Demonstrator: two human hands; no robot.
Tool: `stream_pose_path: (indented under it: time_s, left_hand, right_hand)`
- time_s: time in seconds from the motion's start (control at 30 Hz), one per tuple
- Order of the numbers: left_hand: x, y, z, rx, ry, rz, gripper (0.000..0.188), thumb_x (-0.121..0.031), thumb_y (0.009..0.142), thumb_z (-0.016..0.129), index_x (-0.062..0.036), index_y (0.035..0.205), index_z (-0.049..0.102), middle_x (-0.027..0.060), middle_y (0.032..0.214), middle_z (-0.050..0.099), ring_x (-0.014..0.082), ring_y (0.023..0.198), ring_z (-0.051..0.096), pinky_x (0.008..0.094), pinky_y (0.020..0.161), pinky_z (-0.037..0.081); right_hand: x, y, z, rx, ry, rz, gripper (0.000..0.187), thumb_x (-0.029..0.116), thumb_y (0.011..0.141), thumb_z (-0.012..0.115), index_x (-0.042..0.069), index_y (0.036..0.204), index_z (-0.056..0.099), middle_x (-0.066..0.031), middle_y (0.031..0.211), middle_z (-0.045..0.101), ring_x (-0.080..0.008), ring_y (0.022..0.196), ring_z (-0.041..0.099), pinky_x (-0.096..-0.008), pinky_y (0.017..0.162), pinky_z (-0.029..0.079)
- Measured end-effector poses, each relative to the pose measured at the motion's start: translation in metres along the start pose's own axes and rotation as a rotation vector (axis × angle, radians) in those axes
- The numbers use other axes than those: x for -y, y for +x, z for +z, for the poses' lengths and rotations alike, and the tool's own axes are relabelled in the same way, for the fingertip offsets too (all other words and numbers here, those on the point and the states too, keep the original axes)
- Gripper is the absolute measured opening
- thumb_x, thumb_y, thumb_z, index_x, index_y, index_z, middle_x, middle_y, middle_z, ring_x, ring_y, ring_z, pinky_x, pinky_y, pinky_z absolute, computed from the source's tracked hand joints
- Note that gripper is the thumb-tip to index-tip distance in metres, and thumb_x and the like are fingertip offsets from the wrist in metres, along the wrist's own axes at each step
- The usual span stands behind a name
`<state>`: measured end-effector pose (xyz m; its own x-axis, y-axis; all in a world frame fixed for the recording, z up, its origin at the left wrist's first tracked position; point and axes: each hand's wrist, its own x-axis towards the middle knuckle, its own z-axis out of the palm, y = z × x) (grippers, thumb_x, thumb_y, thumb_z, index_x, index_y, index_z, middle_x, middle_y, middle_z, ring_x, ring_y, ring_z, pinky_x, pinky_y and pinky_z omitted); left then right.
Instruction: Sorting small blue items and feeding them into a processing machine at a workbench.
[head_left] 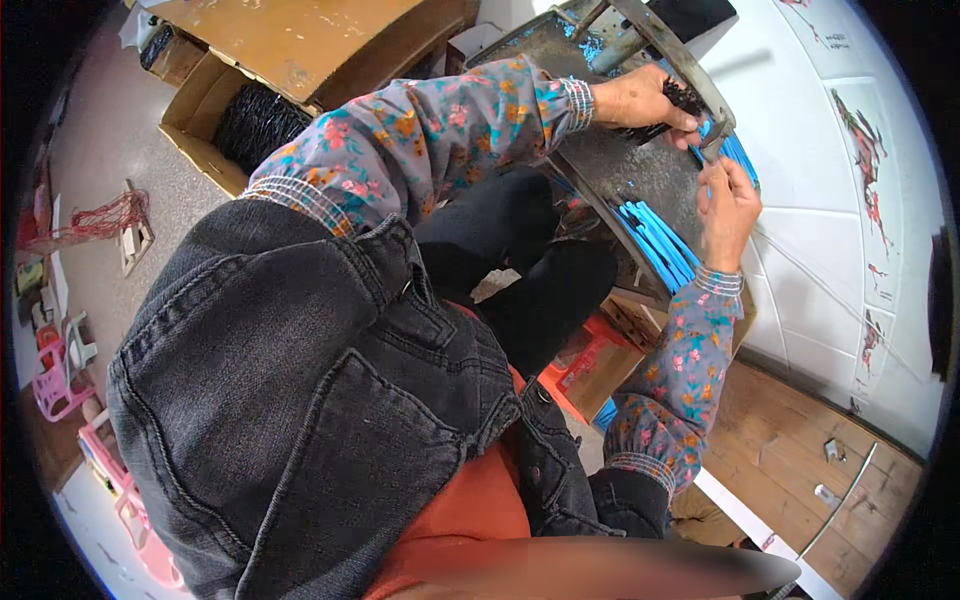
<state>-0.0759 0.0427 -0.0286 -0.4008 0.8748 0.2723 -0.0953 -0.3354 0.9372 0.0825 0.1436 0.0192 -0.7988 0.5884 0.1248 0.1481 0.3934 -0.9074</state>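
My left hand [640,100] reaches over the dark metal work surface [615,165], closed round a bunch of small black pieces [684,97]. Its fingertips are beside a blue bit [705,128] and a small metal part [713,142] at the surface's right edge. Just below that part my right hand [728,205] is closed, fingers pinched together; what it grips is mostly hidden. Long blue strips [738,155] lie next to the right fingers. More blue strips [655,240], some with black ends, rest along the near edge.
A metal bar frame [655,35] rises over the far end, with blue scraps [592,50] around it. A cardboard box [195,115] of black strips stands at left by a brown table [290,40]. A red crate [585,365] sits below; a white wall [800,180] is at right.
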Motion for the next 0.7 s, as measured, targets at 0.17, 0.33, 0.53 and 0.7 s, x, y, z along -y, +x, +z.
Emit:
stream_pose_path:
  time_s: [0.17,0.33,0.53,0.7]
  left_hand:
    - [-0.003,0.006,0.009,0.019,0.029,-0.005,0.014,-0.009,0.085,0.059,0.0031,0.088,0.064,0.0079,0.082,0.066,0.0135,0.076,0.064,0.0265,0.070,0.051]
    - [-0.007,-0.003,0.000,0.037,0.130,0.037,0.018,-0.015,0.086,0.060,0.0010,0.090,0.065,0.0056,0.079,0.067,0.0109,0.074,0.064,0.0253,0.069,0.051]
    - [-0.004,0.006,0.001,0.037,0.151,-0.005,0.017,-0.016,0.086,0.060,0.0006,0.087,0.066,0.0060,0.079,0.067,0.0107,0.074,0.063,0.0249,0.069,0.051]
    - [-0.008,-0.002,0.002,0.011,0.095,0.053,0.015,-0.013,0.084,0.062,0.0021,0.087,0.065,0.0053,0.078,0.066,0.0100,0.072,0.062,0.0257,0.069,0.051]
  right_hand:
    - [-0.007,0.016,-0.017,0.020,0.058,0.032,0.010,0.008,0.084,0.057,0.001,0.082,0.062,0.0040,0.061,0.048,-0.0019,0.053,0.038,-0.0195,0.046,0.030]
    - [0.010,0.024,-0.021,0.094,-0.353,-0.260,0.010,0.007,0.080,0.062,-0.002,0.077,0.062,0.0012,0.061,0.051,-0.0058,0.056,0.044,-0.0208,0.050,0.035]
    - [-0.032,0.023,-0.058,0.252,-0.420,-0.113,0.015,0.008,0.077,0.064,-0.004,0.086,0.062,-0.0059,0.076,0.059,-0.0156,0.068,0.053,-0.0275,0.063,0.043]
    - [-0.061,0.038,-0.042,0.154,-1.040,-0.520,0.018,0.009,0.075,0.062,-0.002,0.089,0.061,-0.0169,0.092,0.059,-0.0353,0.084,0.055,-0.0414,0.074,0.043]
